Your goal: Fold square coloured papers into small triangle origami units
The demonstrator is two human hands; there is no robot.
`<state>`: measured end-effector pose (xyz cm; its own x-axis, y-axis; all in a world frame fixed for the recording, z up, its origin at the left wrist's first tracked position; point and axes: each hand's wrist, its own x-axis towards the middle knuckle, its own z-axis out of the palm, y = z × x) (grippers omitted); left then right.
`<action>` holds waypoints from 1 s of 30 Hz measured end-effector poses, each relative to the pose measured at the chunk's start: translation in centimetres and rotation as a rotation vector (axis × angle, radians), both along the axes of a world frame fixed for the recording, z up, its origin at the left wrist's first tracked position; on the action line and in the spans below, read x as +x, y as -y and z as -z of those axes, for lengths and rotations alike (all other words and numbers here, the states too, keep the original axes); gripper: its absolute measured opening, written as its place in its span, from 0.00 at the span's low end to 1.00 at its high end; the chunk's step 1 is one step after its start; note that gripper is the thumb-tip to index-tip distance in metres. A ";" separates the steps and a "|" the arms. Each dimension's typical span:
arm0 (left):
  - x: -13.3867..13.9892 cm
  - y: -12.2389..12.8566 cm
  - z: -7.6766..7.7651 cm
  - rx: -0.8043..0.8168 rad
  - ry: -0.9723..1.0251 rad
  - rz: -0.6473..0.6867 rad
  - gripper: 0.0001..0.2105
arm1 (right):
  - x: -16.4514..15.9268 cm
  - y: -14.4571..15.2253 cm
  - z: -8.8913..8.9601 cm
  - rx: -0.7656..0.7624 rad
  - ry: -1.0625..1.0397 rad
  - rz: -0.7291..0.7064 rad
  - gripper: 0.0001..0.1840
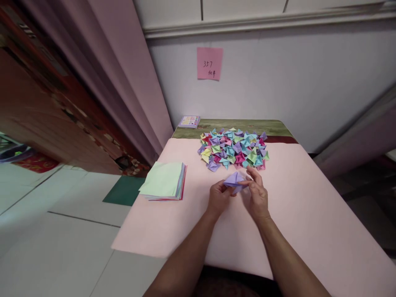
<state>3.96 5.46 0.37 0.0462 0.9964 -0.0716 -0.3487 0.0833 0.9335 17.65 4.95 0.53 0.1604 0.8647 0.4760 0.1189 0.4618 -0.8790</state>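
Observation:
A purple origami piece [234,180] is held above the pink table cover, in front of a heap of folded paper. My left hand [219,197] pinches its left and lower side between thumb and fingers. On the other side, my right hand [257,193] has its index finger against the right side of the piece, with the other fingers raised and apart. Beyond both hands lies the heap of small origami pieces [230,149] in many colours. To the left of my hands sits a stack of square paper sheets [163,180], pale green on top.
The table [182,235] wears a pink cover, with a green wooden strip [216,123] bare at the back. A small pack [189,121] rests at the back left corner. A pink note [209,63] sticks to the wall. Purple curtains [123,53] hang at left.

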 end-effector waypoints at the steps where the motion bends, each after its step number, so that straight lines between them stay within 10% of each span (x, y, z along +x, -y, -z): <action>1: 0.0 0.1 -0.2 -0.008 -0.002 0.000 0.11 | 0.0 0.0 0.0 -0.005 0.028 -0.003 0.18; 16: -0.5 0.5 -0.8 -0.013 0.148 0.009 0.23 | -0.5 -0.3 0.9 -0.133 0.168 0.071 0.14; 30: -0.6 0.2 -0.9 0.100 0.002 0.027 0.12 | -0.3 -0.5 0.6 -0.170 0.010 -0.013 0.17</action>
<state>3.40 5.29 1.22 0.0733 0.9969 0.0284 -0.3496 -0.0010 0.9369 17.39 5.47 -0.11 0.1444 0.9350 0.3239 0.1232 0.3078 -0.9434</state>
